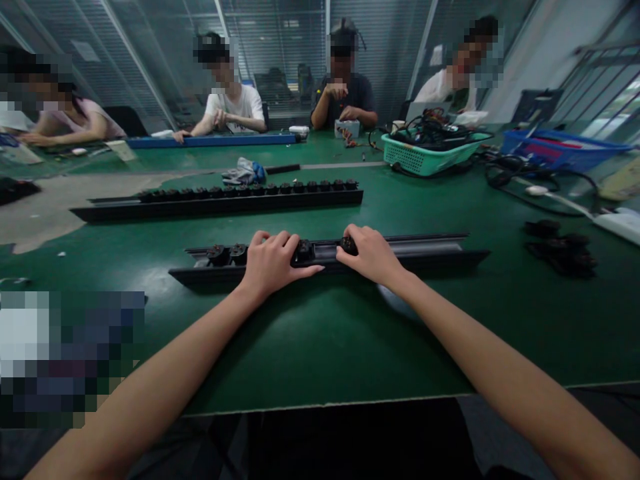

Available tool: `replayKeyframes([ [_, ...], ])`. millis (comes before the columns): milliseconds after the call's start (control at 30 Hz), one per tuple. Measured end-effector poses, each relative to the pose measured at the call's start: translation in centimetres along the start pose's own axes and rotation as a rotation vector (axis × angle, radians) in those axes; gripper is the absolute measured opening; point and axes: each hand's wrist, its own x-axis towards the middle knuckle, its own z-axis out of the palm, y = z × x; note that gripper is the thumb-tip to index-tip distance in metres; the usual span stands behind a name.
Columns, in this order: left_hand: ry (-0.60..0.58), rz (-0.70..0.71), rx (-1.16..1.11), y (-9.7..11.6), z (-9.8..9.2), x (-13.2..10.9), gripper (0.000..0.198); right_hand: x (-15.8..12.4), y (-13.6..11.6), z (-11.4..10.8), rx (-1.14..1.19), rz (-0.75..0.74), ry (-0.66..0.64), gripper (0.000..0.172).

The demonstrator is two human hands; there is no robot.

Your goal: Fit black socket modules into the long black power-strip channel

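A long black channel (430, 259) lies across the table in front of me, its trough facing up. Several round black socket modules sit in its left part, among them one socket (217, 254) near the left end and another (304, 250) beside my left fingers. My left hand (273, 260) grips across the channel, fingers bent over the far side and thumb stretched along the near rim; it hides part of the row. Between the thumb and fingers of my right hand (370, 253) is a black socket module (349, 246), held at the trough right of the row.
Behind lies a second black channel (215, 205) filled with a row of sockets. Loose black parts (563, 250) lie at right. Farther back are gloves (244, 172), a green basket (430, 157) of cables and a blue basket (560, 150). Several people sit across the green table (325, 347).
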Motion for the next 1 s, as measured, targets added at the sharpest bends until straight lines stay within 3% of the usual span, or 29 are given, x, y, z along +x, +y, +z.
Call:
replayKeyframes([
  [567,-0.006,0.005,-0.003,0.03,-0.08,0.08,0.067,-0.28,0.39,-0.05,-0.126,0.072,0.035,0.028],
  [1000,0.003,0.006,0.001,-0.1,0.08,0.03,0.06,-0.28,0.89,-0.47,-0.168,0.112,0.019,0.018],
])
